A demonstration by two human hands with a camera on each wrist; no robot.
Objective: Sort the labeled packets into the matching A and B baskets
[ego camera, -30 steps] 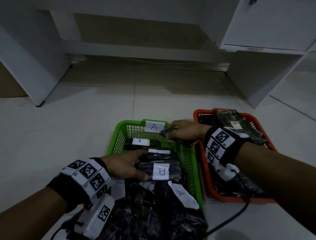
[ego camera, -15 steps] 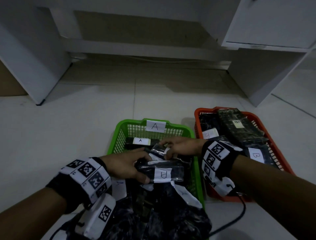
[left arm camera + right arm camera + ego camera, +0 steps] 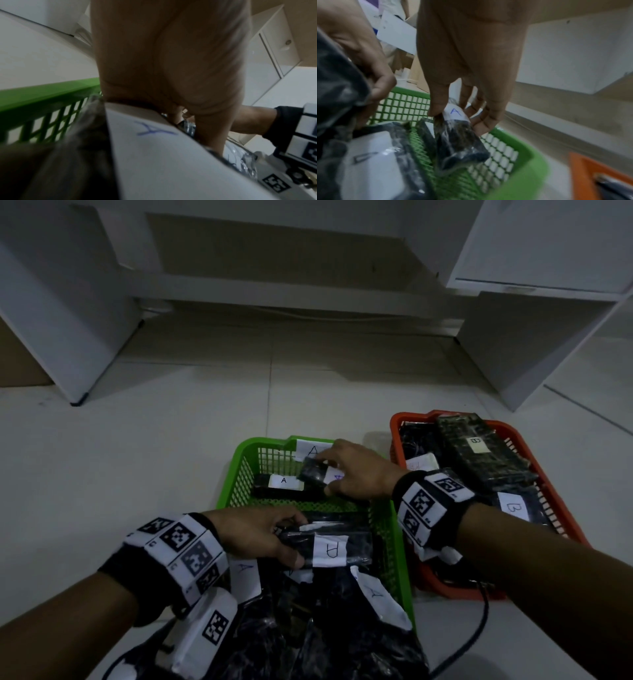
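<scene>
A green basket (image 3: 239, 470) tagged A sits in front of me, with an orange basket (image 3: 561, 518) of B packets to its right. My right hand (image 3: 356, 470) pinches a small dark packet (image 3: 313, 472) with a white A label (image 3: 455, 112) over the far end of the green basket (image 3: 522, 169). My left hand (image 3: 260, 534) grips another dark packet (image 3: 337, 546) labelled A at the near end of the basket, thumb under its edge. A further A packet (image 3: 281, 484) lies on the basket floor. In the left wrist view, a white A label (image 3: 154, 135) lies under my palm.
A heap of dark packets (image 3: 325, 628) with A labels lies nearest me, spilling over the green basket's near end. White cabinet legs (image 3: 68, 337) and a cabinet (image 3: 534, 302) stand beyond on the tiled floor. A black cable (image 3: 476, 635) trails by the orange basket.
My right hand came back from the far end to the pile, took a small A packet, and carried it to the far end of the green basket. The left hand stayed on its packet.
</scene>
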